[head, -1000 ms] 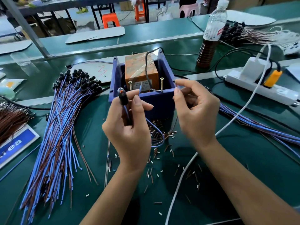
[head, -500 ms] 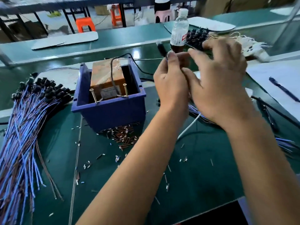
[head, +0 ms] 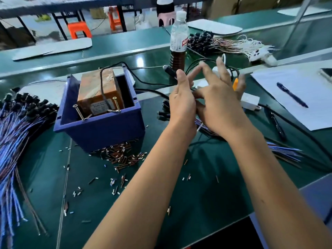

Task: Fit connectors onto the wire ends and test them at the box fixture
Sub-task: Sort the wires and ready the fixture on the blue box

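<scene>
**A:** Two hands are seen over a dark green surface [head: 206,194]. How is that surface laid out?

**B:** It is littered with small cut sleeves and wire scraps [head: 118,155], heaped thickest against the front of the blue box fixture [head: 102,130]. A taped brown block [head: 98,90] is held inside the box, with two upright screws [head: 115,104] at its near edge and a black lead draped over it. A large bundle of blue and brown wires [head: 16,141] with black connectors [head: 30,105] is spread at the far left. Behind, a shiny green strip and further green benches are seen, then orange stools [head: 79,29] and a pink one on a pale floor.

**A:** And the right side?

**B:** A white sheet of paper [head: 296,97] is laid there with a blue pen [head: 292,95] on it. A white power strip [head: 249,101] is partly hidden behind the hands, and a second wire bundle [head: 285,151] is fanned out under the right forearm.

**A:** Can any writing be read?

**B:** None. A label is carried on the plastic bottle [head: 178,38] of dark liquid, and a sticker on the brown block, but both are too blurred to be made out.

**A:** The grip of each hand?

**B:** A black connector [head: 169,71] on its wire is pinched in the left hand [head: 181,103], raised right of the box. The right hand [head: 221,103] is spread, fingers straight and blurred, with nothing held.
</scene>
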### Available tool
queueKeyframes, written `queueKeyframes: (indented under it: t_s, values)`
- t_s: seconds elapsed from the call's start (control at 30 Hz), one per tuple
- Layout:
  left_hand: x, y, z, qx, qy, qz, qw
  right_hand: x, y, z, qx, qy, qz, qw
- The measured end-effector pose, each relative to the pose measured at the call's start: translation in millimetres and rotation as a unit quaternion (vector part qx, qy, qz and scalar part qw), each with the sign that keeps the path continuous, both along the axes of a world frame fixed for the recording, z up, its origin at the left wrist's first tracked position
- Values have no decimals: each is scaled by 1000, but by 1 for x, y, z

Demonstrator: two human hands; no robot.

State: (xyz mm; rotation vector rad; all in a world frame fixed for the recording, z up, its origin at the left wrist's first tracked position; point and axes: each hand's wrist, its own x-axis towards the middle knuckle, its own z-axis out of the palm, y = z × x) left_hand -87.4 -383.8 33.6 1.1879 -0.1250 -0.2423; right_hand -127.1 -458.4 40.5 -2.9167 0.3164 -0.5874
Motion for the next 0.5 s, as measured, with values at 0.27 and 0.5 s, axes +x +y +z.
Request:
queueKeyframes:
  t_s: [0.27, 0.5]
  values:
    - [-8, 12, -50, 439, -184, -28, 879, -5, -29, 15, 201, -354, -80, 910]
    - [-4, 18, -52, 564, -271, -35, 779, -25, -45, 43, 179, -445, -57, 875]
